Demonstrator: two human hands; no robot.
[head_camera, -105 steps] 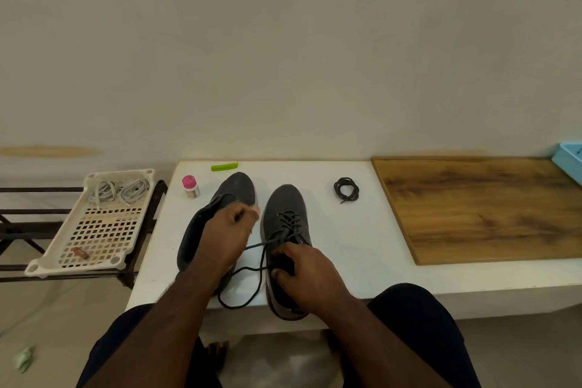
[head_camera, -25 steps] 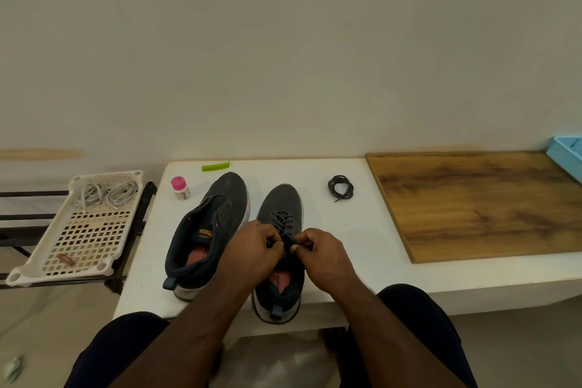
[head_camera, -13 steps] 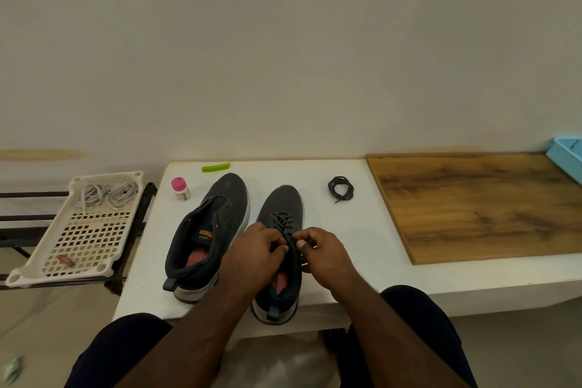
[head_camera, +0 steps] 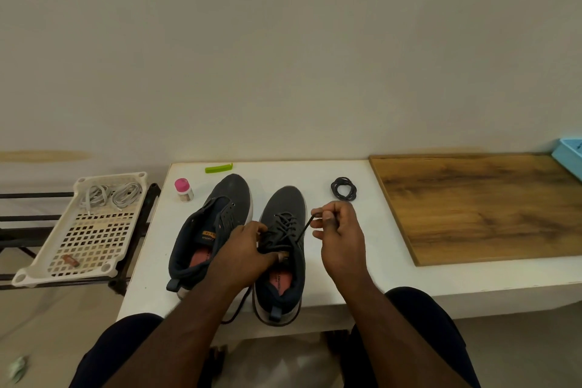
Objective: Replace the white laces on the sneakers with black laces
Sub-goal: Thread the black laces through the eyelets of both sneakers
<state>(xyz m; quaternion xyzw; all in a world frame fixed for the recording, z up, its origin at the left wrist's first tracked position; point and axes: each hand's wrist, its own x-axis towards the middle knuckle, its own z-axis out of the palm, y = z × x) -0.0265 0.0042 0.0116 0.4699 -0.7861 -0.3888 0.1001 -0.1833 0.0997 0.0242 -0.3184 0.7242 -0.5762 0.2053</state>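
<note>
Left sneaker tongue, orange tab: too small to read.
Same tongue, white print below the tab: possibly "CAMPUS".
Right sneaker insole, small print: illegible.

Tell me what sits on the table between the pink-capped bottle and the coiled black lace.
In the head view, the toes of both sneakers, left and right, lie between the bottle and the coiled lace; the rest is bare table.

Single head-worn wide-angle view, looking forward and down from seated height. White table close, across lower half of frame; bare wall fills upper half. Forearms and knees enter at bottom edge. No second view.
</note>
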